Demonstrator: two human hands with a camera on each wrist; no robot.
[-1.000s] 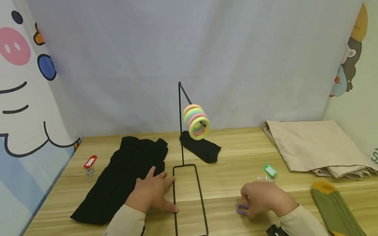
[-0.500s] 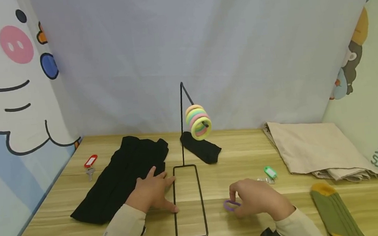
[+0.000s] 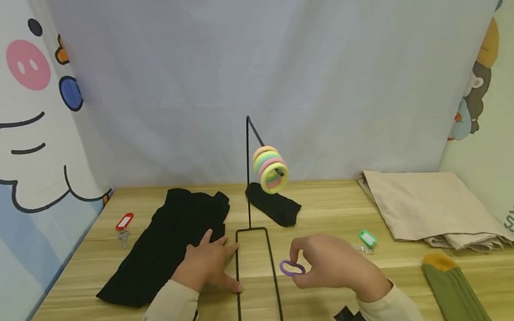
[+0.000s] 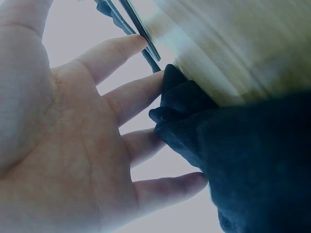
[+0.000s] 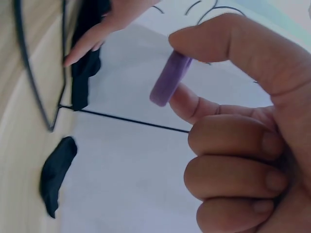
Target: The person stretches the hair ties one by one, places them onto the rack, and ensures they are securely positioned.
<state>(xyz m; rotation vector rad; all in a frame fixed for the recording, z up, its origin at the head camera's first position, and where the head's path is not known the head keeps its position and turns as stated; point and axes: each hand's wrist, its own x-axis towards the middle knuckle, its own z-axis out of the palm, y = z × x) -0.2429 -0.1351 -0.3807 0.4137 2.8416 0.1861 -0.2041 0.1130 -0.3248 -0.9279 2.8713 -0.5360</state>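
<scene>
My right hand (image 3: 315, 263) pinches a purple hair tie (image 3: 292, 267) between thumb and forefinger, lifted just right of the black wire stand (image 3: 255, 277). In the right wrist view the purple hair tie (image 5: 170, 78) shows edge-on at my fingertips. Several pastel hair ties (image 3: 269, 168) hang on the stand's hook. My left hand (image 3: 208, 261) lies flat with straight fingers on the table beside the stand's base, its fingers touching the black cloth (image 3: 167, 244). The left wrist view shows those fingers (image 4: 131, 92) against the black cloth (image 4: 252, 160).
A small black cloth (image 3: 273, 208) lies behind the stand. A red key tag (image 3: 123, 222) is at the far left, a green key tag (image 3: 366, 238) right of my hand. Folded beige fabric (image 3: 421, 206) and a green-and-yellow sock (image 3: 455, 286) lie at the right.
My right hand has lifted the purple hair tie off the table and carried it left toward the stand. The left hand has stayed put.
</scene>
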